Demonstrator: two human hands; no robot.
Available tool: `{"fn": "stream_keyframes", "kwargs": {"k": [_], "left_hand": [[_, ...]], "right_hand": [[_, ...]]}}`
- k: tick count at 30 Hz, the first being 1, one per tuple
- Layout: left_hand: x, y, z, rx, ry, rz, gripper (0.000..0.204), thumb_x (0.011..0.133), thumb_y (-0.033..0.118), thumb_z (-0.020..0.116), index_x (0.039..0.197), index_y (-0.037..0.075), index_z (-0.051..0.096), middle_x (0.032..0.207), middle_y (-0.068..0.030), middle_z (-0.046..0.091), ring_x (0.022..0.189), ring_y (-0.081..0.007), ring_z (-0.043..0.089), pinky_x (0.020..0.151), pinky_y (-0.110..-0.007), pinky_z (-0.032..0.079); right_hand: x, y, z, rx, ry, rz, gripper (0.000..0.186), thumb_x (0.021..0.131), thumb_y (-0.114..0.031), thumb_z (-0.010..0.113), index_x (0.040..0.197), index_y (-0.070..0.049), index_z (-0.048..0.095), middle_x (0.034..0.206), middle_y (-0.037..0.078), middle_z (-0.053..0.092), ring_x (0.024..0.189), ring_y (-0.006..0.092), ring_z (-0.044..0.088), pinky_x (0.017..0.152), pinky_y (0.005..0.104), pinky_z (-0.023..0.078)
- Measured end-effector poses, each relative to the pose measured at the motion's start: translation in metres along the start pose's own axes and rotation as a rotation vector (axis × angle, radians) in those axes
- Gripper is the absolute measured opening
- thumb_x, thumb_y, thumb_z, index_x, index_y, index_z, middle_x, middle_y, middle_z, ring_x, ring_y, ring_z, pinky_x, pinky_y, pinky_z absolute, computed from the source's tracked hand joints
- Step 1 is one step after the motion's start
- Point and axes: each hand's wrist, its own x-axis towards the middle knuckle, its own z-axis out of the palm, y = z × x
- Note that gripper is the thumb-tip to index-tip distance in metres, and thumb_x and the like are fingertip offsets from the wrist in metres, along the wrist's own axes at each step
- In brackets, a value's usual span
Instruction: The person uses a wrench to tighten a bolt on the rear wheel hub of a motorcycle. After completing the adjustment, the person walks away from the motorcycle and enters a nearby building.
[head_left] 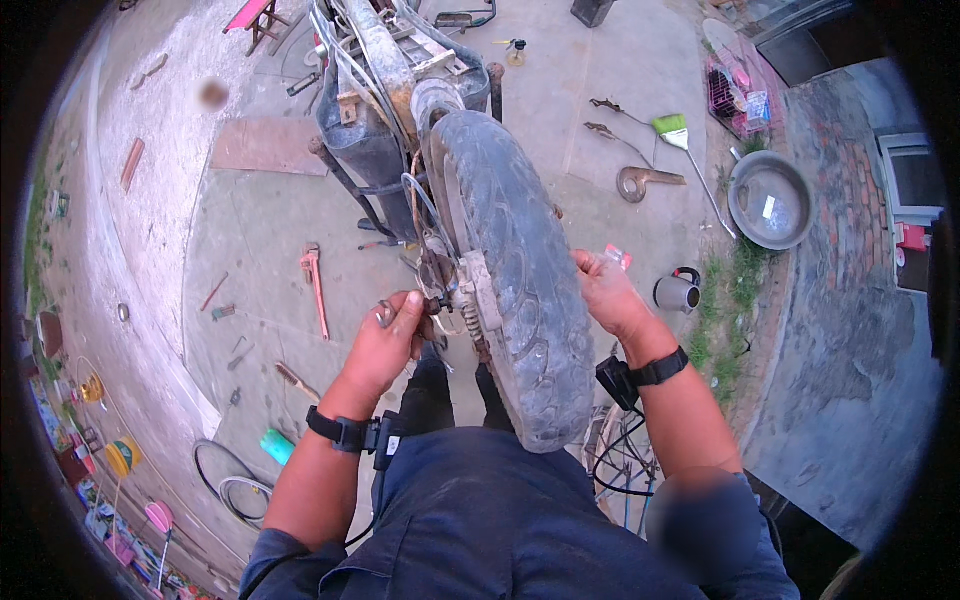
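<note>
A worn black tyre (530,290) on a wheel stands upright before me, part of a dirty motorbike or tricycle frame (385,75). At the left of its hub, a brake part with a coil spring (472,312) shows. My left hand (390,330) is closed beside the axle's dark end (436,305), thumb and fingertips against it. A grey metal piece with a ring-shaped end (385,313) shows between its fingers. On the tyre's other side, my right hand (612,295) is closed, fingertips close to the rubber; what they hold is hidden. A reddish piece (620,257) lies beyond it.
Left on the concrete lie a red pipe wrench (315,290), a brush (296,380), a green bottle (277,446) and a hose (235,490). To the right are a grey jug (678,291), a metal basin (770,200), a broom (690,155) and a rusty flat tool (645,182).
</note>
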Motion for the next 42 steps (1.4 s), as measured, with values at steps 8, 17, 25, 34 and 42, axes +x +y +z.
{"fn": "stream_keyframes", "kwargs": {"k": [8,17,25,34,42], "left_hand": [[0.007,-0.004,0.0,-0.265,-0.152,-0.126,0.037,0.102,0.035,0.048,0.087,0.004,0.06,0.071,-0.0043,0.058,0.052,-0.0096,0.042,0.048,-0.024,0.032],[0.009,-0.007,-0.008,0.717,0.097,0.684,0.023,0.093,0.023,0.062,0.096,0.0,0.06,0.077,-0.0139,0.063,0.076,-0.032,0.064,0.066,-0.04,0.05],[0.006,-0.009,-0.008,0.077,-0.1,0.048,0.035,0.1,0.034,0.051,0.092,0.001,0.061,0.068,-0.0088,0.057,0.058,-0.0181,0.052,0.054,-0.032,0.042],[0.015,-0.011,-0.01,-0.102,-0.237,-0.051,0.036,0.101,0.034,0.049,0.089,0.002,0.06,0.07,-0.0057,0.057,0.059,-0.0143,0.051,0.053,-0.028,0.04],[0.014,-0.005,-0.015,0.879,0.064,0.776,0.023,0.093,0.023,0.06,0.096,0.0,0.06,0.08,-0.0141,0.061,0.073,-0.0287,0.061,0.066,-0.04,0.049]], "right_hand": [[0.0,0.008,0.001,-0.027,0.003,-0.018,0.031,0.094,-0.035,0.059,0.098,-0.004,0.066,0.081,0.0,0.065,0.068,0.0084,0.062,0.057,0.0236,0.045],[-0.006,0.001,0.008,0.029,0.06,0.009,0.025,0.095,-0.027,0.058,0.098,-0.004,0.066,0.079,0.0,0.063,0.065,0.0079,0.06,0.056,0.0228,0.044],[-0.01,-0.002,0.014,0.018,0.113,0.024,0.025,0.096,-0.027,0.056,0.097,-0.004,0.064,0.074,-0.003,0.056,0.062,0.0056,0.051,0.055,0.0236,0.042],[-0.005,-0.001,0.007,0.005,0.024,-0.004,0.024,0.098,-0.021,0.052,0.108,-0.003,0.064,0.088,-0.002,0.063,0.078,0.0068,0.055,0.069,0.0253,0.046],[-0.022,-0.03,0.022,0.142,0.068,0.05,0.023,0.097,-0.012,0.052,0.114,-0.002,0.064,0.102,-0.001,0.065,0.088,0.0076,0.058,0.082,0.0254,0.048]]}}
